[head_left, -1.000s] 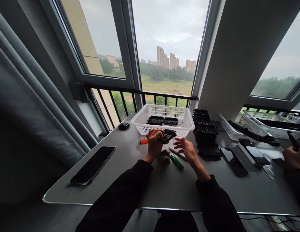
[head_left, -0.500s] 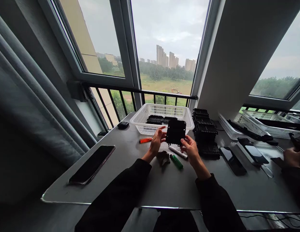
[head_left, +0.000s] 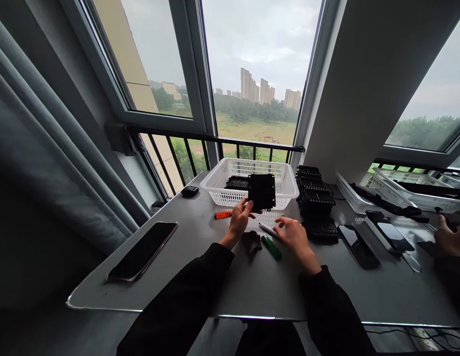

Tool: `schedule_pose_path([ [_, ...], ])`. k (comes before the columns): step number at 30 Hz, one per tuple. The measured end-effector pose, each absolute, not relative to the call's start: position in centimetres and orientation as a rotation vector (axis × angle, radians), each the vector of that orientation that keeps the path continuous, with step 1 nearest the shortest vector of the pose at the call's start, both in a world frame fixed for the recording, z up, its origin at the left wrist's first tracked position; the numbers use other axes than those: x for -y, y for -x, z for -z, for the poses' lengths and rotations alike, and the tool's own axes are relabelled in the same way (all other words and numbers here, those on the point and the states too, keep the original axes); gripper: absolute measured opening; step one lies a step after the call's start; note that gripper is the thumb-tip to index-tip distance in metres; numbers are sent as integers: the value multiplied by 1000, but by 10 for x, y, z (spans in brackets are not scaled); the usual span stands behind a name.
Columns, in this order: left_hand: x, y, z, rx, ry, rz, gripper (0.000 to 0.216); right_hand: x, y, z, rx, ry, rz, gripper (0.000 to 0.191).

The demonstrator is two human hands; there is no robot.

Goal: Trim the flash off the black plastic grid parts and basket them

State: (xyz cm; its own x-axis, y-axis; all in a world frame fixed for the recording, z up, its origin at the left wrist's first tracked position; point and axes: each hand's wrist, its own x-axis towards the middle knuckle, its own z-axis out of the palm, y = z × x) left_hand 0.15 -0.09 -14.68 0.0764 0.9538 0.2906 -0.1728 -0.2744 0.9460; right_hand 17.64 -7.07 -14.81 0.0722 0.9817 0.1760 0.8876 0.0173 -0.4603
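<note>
One black panel (head_left: 261,192) held up in front of white basket (head_left: 224,199), broad face toward camera; left hand (head_left: 240,218) closed on its lower-left corner, thumb over front. Right hand (head_left: 293,236) at 5 o'clock from panel, fingers half-curled over white pen (head_left: 267,229); cannot tell whether pen is pinched. Dark crumpled scrap (head_left: 251,242) and green lighter (head_left: 271,246) near 6 o'clock, orange lighter (head_left: 223,215) at 8. Stack of black parts (head_left: 317,205) at 3 o'clock. Farther out: phone (head_left: 143,252) at 8, co-worker's hand (head_left: 451,241) at 4.
</note>
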Motion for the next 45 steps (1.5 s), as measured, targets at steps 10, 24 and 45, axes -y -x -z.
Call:
schedule_pose_path([
  [10,7,-4,145,-796,-1186,-1409,38,70,-171,164,1971,1746,-309,29],
  [24,11,-10,155,-768,-1255,-1318,45,77,-180,141,1299,1142,-137,22],
  [45,25,-21,156,-739,-1305,-1117,53,69,-181,144,1431,1258,-383,27],
])
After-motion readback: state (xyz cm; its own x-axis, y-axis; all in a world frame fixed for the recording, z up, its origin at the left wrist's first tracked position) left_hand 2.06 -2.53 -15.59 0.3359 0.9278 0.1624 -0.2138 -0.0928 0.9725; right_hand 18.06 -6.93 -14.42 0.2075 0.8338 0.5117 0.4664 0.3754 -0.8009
